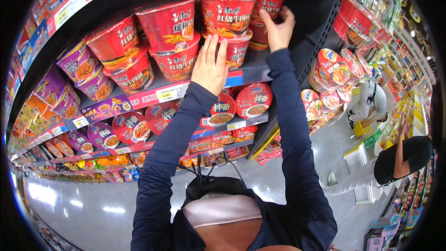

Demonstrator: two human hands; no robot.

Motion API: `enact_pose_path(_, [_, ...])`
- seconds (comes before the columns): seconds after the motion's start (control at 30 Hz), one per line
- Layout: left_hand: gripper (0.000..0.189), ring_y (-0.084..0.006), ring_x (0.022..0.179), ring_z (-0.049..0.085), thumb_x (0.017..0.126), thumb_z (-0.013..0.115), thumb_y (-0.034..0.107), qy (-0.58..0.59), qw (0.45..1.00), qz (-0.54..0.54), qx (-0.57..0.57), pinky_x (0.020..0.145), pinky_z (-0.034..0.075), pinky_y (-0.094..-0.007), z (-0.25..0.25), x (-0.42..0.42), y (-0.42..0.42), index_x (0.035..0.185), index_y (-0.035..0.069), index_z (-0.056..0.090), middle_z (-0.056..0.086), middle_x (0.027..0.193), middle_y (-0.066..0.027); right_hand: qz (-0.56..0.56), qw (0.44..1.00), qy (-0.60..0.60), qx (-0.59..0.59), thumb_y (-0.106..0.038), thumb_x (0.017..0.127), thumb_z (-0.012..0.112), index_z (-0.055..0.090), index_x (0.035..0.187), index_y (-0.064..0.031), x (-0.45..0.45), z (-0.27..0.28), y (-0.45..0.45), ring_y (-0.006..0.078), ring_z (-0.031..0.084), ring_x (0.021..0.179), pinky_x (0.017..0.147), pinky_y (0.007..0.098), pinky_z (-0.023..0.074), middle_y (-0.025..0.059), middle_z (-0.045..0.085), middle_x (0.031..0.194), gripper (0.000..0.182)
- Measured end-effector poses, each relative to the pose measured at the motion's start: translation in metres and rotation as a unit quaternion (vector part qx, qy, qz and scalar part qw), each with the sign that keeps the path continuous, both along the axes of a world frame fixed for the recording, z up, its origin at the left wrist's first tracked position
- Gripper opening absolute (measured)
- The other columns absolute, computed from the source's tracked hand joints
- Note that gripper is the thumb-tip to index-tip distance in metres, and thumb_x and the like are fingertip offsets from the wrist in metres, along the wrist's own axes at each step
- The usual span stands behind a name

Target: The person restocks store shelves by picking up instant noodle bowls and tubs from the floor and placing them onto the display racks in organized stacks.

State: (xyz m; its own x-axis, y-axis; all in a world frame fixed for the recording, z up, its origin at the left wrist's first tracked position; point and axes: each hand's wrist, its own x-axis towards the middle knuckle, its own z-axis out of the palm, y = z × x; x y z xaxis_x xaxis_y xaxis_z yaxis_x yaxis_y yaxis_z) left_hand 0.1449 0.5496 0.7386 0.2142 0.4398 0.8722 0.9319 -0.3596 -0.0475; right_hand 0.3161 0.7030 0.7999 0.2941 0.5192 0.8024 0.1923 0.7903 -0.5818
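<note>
My left hand (210,64) lies with its fingers extended against a red instant noodle bowl (238,51), the lower of a stack of two on the shelf. Another red noodle bowl (228,14) sits on top of it. Further right, my right hand (279,29) has its thumb on the front and its fingers at the right side of an upper red noodle bowl (270,4). Under that one stands a lower bowl (258,35), partly hidden by the neighbouring stack. To the left, two more red bowls (167,24) are stacked close by.
Purple noodle bowls (78,62) continue along the shelf to the left. Round-lidded bowls (254,100) fill the shelf below. A perforated metal upright (322,29) bounds the right side, with a display of more bowls (334,68) beyond. Two people (400,162) are in the aisle.
</note>
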Motion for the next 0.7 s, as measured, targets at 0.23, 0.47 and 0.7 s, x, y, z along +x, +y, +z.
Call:
enact_pose_path(0.23, [0.096,-0.0398,0.137,0.022,0.069,0.078,0.037,-0.01,0.997,-0.015,0.079,0.109,0.025,-0.0519,0.003,0.014,0.015,0.144,0.008,0.025,0.022,0.147,-0.0232,-0.112,0.977,-0.135,-0.125,-0.054,0.051,0.086,0.037,0.132,0.0061,0.012,-0.024,0.064,0.0347,0.053,0.115,0.095,0.0383,0.0459,0.0265,0.05,0.127,0.112])
enact_pose_path(0.47, [0.096,-0.0437,0.136,0.021,0.07,0.078,0.036,-0.02,0.997,-0.002,0.079,0.107,0.029,-0.0521,-0.005,0.013,0.035,0.144,0.007,0.024,0.019,0.147,-0.0254,-0.095,0.959,-0.179,-0.197,-0.052,0.053,0.083,0.051,0.122,0.0005,0.036,-0.014,0.049,0.035,0.058,0.108,0.094,0.0418,0.046,0.023,0.058,0.117,0.092])
enact_pose_path(0.7, [0.096,-0.0476,0.134,0.023,0.069,0.078,0.031,-0.023,0.996,0.006,0.084,0.107,0.031,-0.0513,-0.006,0.015,0.033,0.143,0.004,0.023,0.018,0.146,-0.0288,-0.096,0.967,-0.177,-0.154,-0.05,0.058,0.081,0.049,0.12,0.0056,0.067,-0.024,0.007,0.0354,0.058,0.107,0.092,0.0408,0.0463,0.0237,0.057,0.117,0.09])
